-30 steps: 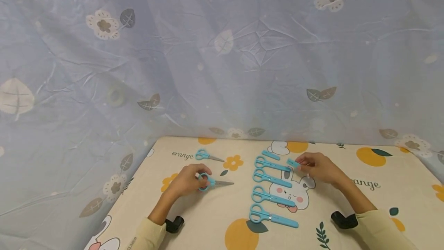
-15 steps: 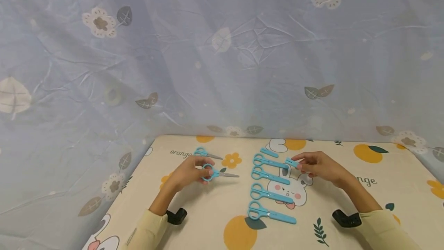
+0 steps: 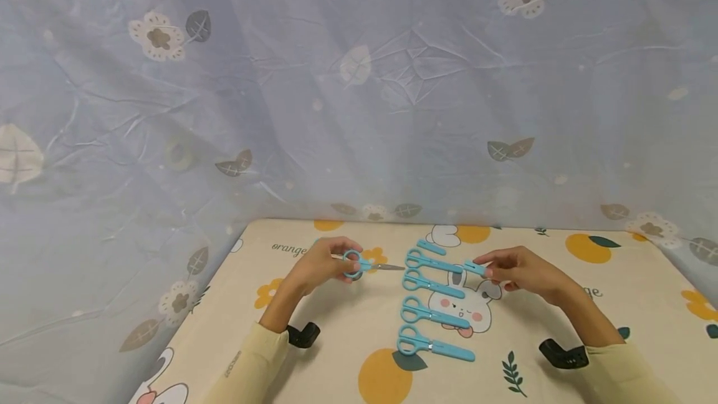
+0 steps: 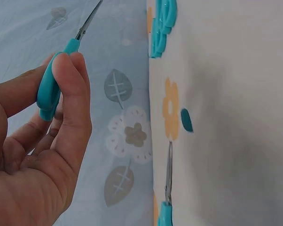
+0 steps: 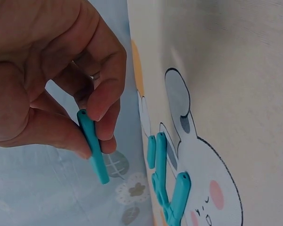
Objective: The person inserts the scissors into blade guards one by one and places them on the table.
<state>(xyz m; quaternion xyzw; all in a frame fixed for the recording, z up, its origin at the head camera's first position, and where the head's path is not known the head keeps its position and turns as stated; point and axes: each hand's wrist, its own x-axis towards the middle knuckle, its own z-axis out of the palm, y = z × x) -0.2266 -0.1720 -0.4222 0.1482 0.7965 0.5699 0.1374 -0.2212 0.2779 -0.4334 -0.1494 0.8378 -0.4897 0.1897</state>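
My left hand (image 3: 321, 265) pinches a pair of scissors (image 3: 366, 265) by its light-blue handles, held above the table. Its bare metal blades point right; in the left wrist view the scissors (image 4: 48, 89) show between thumb and fingers. Opposite, my right hand (image 3: 527, 274) pinches a blue blade cover (image 5: 93, 146) between thumb and fingertips, its free end toward the scissors. A gap separates blade tips and cover. Between and below them lie several covered scissors (image 3: 434, 313) in a column, with a loose blade cover (image 3: 431, 247) at its far end.
Another bare pair of scissors (image 4: 168, 188) lies on the table by the printed flower, mostly hidden behind my left hand in the head view. A patterned cream cloth (image 3: 320, 366) covers the table. A floral grey-blue curtain (image 3: 359, 142) hangs behind it and at the left.
My left hand has lifted the scissors off the cloth and carried them right and away from me, toward the column. My right hand keeps its blade cover nearly in place.
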